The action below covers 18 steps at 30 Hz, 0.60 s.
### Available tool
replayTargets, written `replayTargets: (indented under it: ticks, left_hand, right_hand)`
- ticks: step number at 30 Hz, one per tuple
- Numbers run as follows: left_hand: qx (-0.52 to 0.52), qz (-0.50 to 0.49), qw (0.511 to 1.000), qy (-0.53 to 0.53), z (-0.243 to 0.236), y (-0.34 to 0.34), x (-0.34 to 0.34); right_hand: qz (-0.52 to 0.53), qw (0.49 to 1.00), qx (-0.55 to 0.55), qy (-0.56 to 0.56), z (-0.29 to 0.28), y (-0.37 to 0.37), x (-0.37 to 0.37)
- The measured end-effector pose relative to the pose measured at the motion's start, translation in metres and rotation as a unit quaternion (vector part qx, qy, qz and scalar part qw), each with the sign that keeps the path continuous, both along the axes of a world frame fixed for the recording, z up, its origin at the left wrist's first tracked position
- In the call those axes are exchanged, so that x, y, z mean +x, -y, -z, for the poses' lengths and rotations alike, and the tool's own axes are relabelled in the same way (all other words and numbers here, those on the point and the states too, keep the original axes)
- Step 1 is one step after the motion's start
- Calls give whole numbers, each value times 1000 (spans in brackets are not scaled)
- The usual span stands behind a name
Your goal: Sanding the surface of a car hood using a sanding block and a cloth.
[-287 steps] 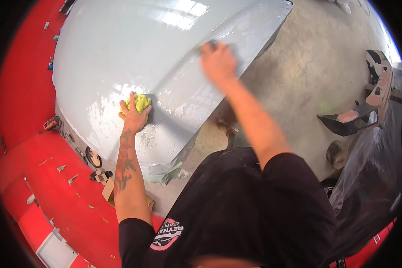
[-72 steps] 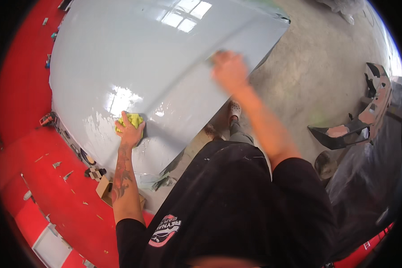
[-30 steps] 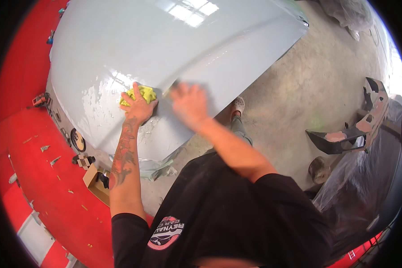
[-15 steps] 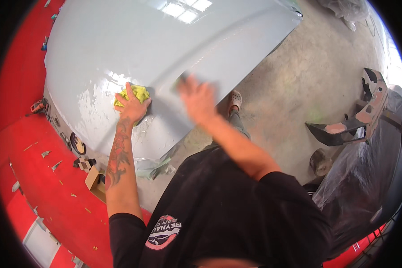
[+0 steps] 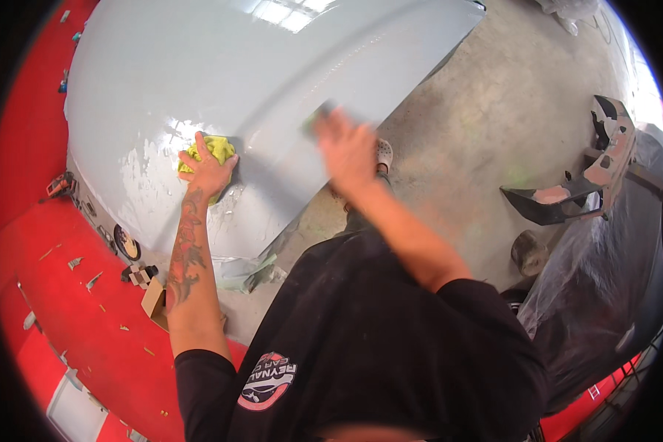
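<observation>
A large glossy pale grey car panel [image 5: 169, 66] fills the upper left, with water streaks and patches on it. My left hand [image 5: 211, 168] presses a crumpled yellow-green cloth [image 5: 221, 147] onto it, fingers spread over the cloth and thumb at its side. My right hand [image 5: 348, 155], smeared by motion, is farther right, near the panel's right edge, closed on a small dark and greenish pad [image 5: 317, 118] against the surface. The pad is too blurred to make out clearly.
An unfinished bumper [image 5: 604, 169] stands at the right beside a plastic-covered object [image 5: 582, 287] and a bucket [image 5: 527, 254]. Concrete floor [image 5: 479, 96] lies below the panel's edge. A red wall [image 5: 44, 169], a power tool [image 5: 61, 184] and a cardboard box [image 5: 157, 302] are at the left.
Over the last second my right hand has moved up and right along the panel with the pad. My left hand stays on the cloth, shifted slightly left in the picture.
</observation>
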<state>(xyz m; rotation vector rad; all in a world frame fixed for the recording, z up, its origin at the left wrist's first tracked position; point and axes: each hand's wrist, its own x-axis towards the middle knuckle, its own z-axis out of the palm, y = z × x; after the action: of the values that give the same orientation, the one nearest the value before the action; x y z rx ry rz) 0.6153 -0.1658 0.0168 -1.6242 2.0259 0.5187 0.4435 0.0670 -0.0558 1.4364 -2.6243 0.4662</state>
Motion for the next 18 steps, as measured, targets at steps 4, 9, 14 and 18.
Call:
replayTargets:
  ticks: [4, 9, 14, 18]
  left_hand:
    - [7, 0, 1000, -9, 3, 3, 5]
    - [-18, 12, 1000, -14, 10, 7, 11]
    - [-6, 1, 1000, -8, 6, 6, 1]
    - [2, 4, 1000, -5, 4, 6, 3]
  right_hand:
    - [-214, 968, -75, 112, -3, -23, 55]
    - [104, 994, -32, 1, 3, -27, -112]
    - [155, 987, 35, -7, -2, -18, -59]
    - [-179, 977, -78, 82, 2, -40, 69]
